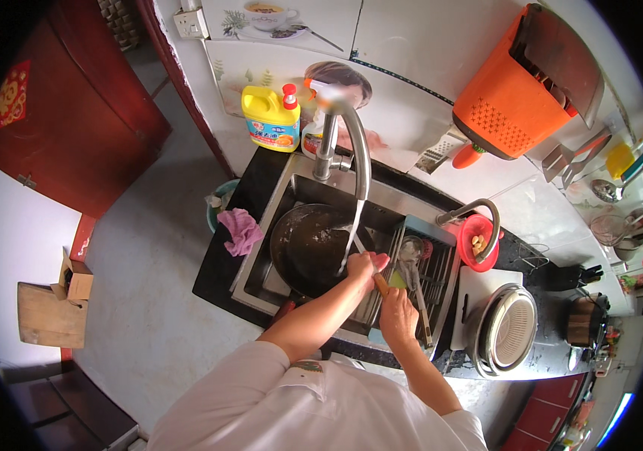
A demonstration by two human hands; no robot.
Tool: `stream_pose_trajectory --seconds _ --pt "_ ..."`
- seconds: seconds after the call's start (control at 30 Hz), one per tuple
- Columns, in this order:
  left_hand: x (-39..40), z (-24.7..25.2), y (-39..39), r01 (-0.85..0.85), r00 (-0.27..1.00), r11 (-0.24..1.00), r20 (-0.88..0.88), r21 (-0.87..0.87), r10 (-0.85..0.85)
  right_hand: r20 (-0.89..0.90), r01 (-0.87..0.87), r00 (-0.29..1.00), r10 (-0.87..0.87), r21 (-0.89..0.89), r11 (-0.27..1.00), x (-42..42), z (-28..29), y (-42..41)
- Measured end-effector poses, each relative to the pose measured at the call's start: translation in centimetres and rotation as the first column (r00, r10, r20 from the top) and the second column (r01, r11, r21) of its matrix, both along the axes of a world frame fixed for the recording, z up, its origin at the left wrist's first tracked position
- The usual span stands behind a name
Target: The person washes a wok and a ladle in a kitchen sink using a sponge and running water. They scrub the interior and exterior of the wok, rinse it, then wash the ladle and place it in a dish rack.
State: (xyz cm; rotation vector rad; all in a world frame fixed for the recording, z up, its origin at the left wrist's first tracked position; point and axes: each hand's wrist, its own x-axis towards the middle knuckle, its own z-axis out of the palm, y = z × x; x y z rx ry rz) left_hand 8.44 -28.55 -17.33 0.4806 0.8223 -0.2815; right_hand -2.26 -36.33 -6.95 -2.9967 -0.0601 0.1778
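Observation:
Water runs from the curved metal faucet towards a dark frying pan lying in the stainless steel sink. My right hand grips the wooden handle of a utensil beside the pan. Around the upper part of this utensil, near the stream, is my left hand; its metal end points up and left over the pan's right edge. The utensil's exact kind cannot be told. A drying rack over the sink's right side holds a ladle and a long-handled utensil.
A yellow detergent jug and a spray bottle stand behind the sink. A pink cloth lies on the left counter. On the right are a red bowl, a white cutting board and stacked colanders.

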Motion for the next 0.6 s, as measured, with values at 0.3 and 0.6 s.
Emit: stream_pose_trajectory --seconds 0.3,0.6 --pt "3.7 -2.3 5.7 -0.245 0.966 0.943 -0.025 0.227 0.257 0.035 -0.050 0.998 0.046 0.148 0.988 -3.8 0.5 -0.2" --pt "-0.5 -1.1 5.6 0.012 0.987 1.000 0.161 0.020 -0.015 -0.342 0.198 0.937 0.065 0.677 0.709 1.2 -6.3 0.9"
